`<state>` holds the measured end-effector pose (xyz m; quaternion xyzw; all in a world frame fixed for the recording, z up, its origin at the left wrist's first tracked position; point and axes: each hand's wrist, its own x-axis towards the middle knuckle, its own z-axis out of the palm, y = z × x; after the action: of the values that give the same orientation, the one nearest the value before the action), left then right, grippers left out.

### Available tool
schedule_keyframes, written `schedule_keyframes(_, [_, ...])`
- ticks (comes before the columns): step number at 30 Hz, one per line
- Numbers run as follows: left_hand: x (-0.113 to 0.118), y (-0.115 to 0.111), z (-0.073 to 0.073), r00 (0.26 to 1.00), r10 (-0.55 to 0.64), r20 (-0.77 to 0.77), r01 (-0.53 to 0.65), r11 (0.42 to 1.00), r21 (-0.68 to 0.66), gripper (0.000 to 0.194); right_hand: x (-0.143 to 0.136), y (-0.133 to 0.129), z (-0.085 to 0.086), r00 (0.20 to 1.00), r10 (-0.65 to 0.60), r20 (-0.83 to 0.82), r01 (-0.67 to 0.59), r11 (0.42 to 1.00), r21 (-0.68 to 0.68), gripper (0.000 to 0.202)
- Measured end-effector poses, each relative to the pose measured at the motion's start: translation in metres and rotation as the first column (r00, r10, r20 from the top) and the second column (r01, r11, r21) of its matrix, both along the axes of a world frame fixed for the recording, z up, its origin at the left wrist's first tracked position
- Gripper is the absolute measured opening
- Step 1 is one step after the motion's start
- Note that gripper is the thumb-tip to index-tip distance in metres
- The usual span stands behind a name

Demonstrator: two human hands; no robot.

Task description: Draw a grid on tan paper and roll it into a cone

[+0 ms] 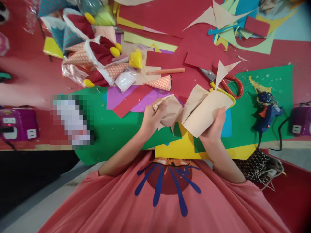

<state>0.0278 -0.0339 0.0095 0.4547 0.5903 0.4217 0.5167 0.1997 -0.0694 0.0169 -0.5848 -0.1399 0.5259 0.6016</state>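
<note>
My left hand (pixel 154 118) pinches a crumpled beige piece (pixel 170 111) near the middle of the table. To its right, my right hand (pixel 215 127) grips a curled beige sheet (pixel 205 113) from below, thumb on its outer face. A second beige flap with a zigzag edge (pixel 195 100) stands beside the curled sheet. The two beige pieces are close together; whether they are joined I cannot tell. Just behind my right hand lie scissors with red handles (pixel 235 87) and a yellow-handled tool (pixel 227 93), partly covered by the sheet.
Green sheets (pixel 109 129) and a yellow sheet (pixel 175 150) lie along the front edge. A blue glue gun (pixel 266 115) rests at right, its cord hanging down. Patterned cones (pixel 159 83), an orange pen (pixel 167 71) and paper scraps (pixel 217 16) cover the back. A blurred-out object (pixel 73 119) lies left.
</note>
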Motion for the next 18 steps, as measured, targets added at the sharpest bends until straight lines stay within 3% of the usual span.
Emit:
schedule_keyframes(3, [-0.013, 0.009, 0.005, 0.977, -0.134, -0.166, 0.149, 0.985, 0.082, 0.038, 0.012, 0.007, 0.003, 0.992, 0.128, 0.0, -0.128, 0.992, -0.016, 0.05])
schedule_keyframes(8, [-0.025, 0.017, 0.01, 0.946, -0.099, -0.308, 0.153, 0.975, 0.158, 0.042, 0.026, 0.021, 0.009, 0.963, 0.268, -0.005, -0.268, 0.962, -0.056, 0.052])
schedule_keyframes(14, [-0.038, 0.024, 0.007, 0.934, -0.037, -0.356, 0.112, 0.975, 0.194, 0.041, 0.036, 0.029, 0.013, 0.991, 0.122, 0.053, -0.114, 0.984, -0.138, 0.075])
schedule_keyframes(18, [-0.049, 0.03, 0.004, 0.94, 0.003, -0.342, 0.072, 0.976, 0.207, 0.035, 0.058, 0.036, 0.022, 0.983, 0.009, 0.185, 0.009, 0.995, -0.096, 0.071])
